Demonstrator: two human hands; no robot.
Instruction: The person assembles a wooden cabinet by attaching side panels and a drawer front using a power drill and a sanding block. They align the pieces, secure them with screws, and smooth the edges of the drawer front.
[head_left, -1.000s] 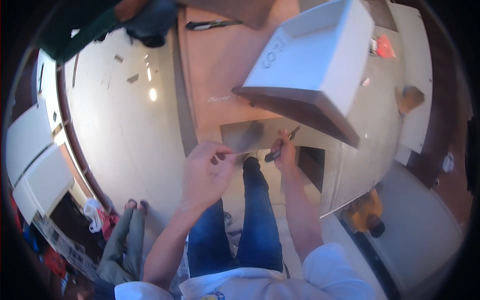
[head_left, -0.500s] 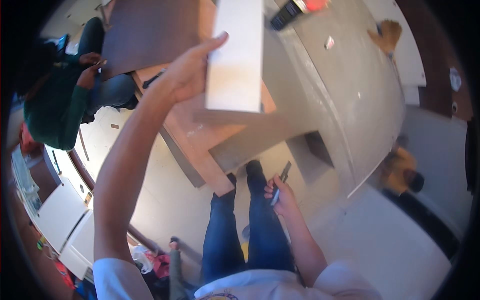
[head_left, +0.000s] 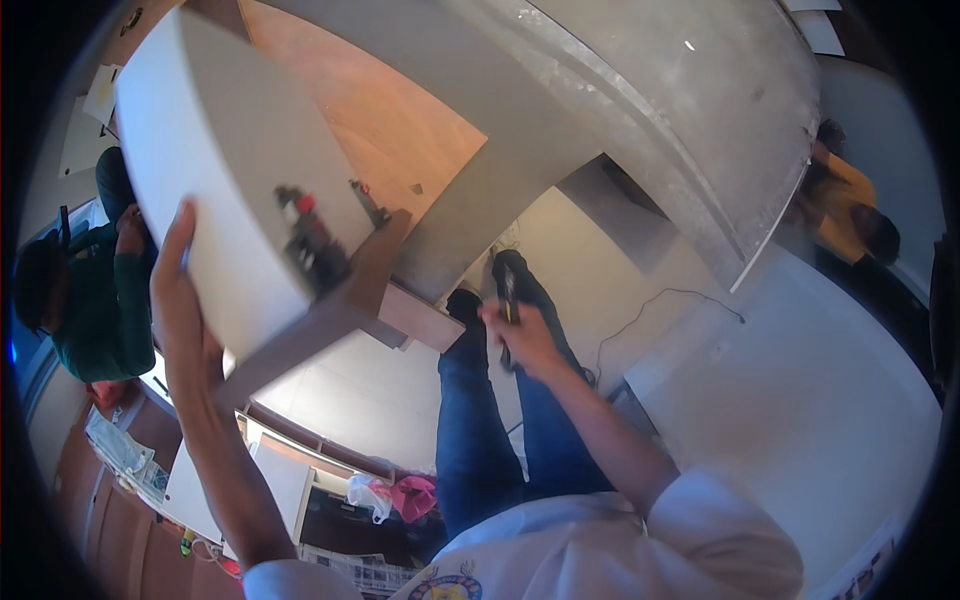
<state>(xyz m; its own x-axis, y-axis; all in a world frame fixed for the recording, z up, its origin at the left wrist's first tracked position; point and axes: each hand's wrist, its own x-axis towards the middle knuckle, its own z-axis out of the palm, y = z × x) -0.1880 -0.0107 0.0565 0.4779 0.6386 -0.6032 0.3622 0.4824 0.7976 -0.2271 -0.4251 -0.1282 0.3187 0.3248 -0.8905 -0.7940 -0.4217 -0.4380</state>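
My left hand (head_left: 185, 310) is closed on the near side of a large white board piece (head_left: 205, 150), raised and tilted at the left. The piece has a grey-looking inner face and a brown edge strip (head_left: 330, 315) along its lower end. Blurred black-and-red items (head_left: 318, 245) show against the inner face; their kind and whether they touch it are unclear. Low over my legs, my right hand (head_left: 532, 345) grips a slim utility knife (head_left: 511, 295) with black and yellow parts, pointing away from me. Whether its blade is out cannot be made out.
A pinkish-brown wooden top (head_left: 400, 90) lies beyond the board. A long grey surface (head_left: 700, 110) runs across the upper right. One person in green (head_left: 95, 310) sits at left; another in yellow (head_left: 850, 185) is at far right. A thin cable (head_left: 655, 296) crosses the floor.
The white board piece has swung left and nearer, now showing its inner face and the black-and-red items. My right hand has risen slightly leftward with the knife. The whole view has shifted.
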